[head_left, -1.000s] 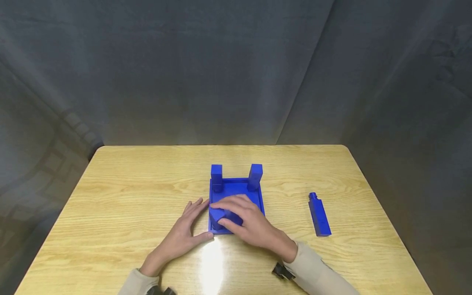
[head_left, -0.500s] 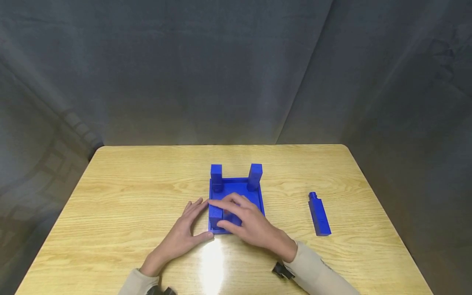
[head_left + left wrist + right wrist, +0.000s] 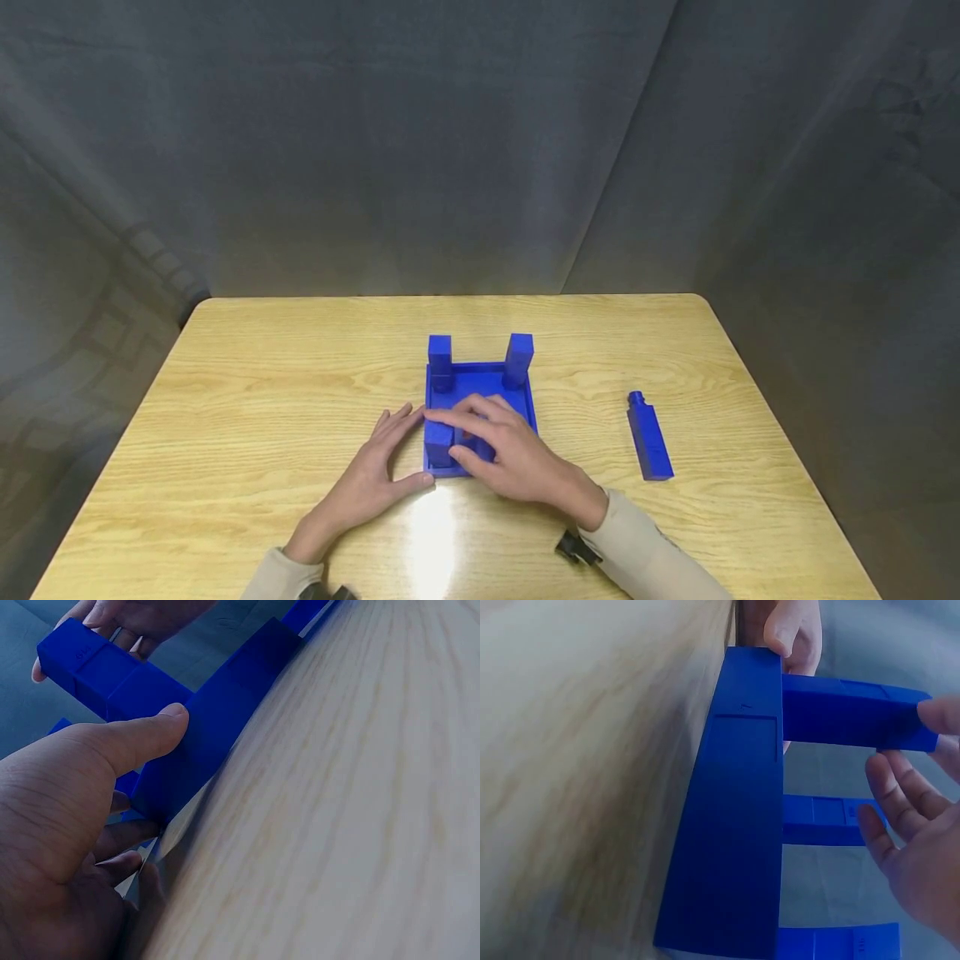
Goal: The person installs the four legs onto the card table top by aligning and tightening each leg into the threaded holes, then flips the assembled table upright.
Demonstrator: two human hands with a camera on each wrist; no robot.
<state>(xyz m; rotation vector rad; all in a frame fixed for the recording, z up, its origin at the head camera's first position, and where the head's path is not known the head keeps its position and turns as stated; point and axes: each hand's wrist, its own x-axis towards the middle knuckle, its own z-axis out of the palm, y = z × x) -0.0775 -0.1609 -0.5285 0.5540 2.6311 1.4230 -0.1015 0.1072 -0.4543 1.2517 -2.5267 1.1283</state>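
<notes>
On the wood table point(image 3: 262, 358), the right hand point(image 3: 517, 458) pinches the near leg point(image 3: 438, 443), upright in the tray point(image 3: 480, 383), probably the screwing-in step; the left hand point(image 3: 367, 475), fingers straight, touches its edge. Next likely calls for the loose leg point(image 3: 649, 442), rightward.

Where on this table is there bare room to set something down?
Bare tabletop lies left of the left hand and between the blue tray and loose post. Crowded: the tray's near-left corner, with upright post and right hand.
</notes>
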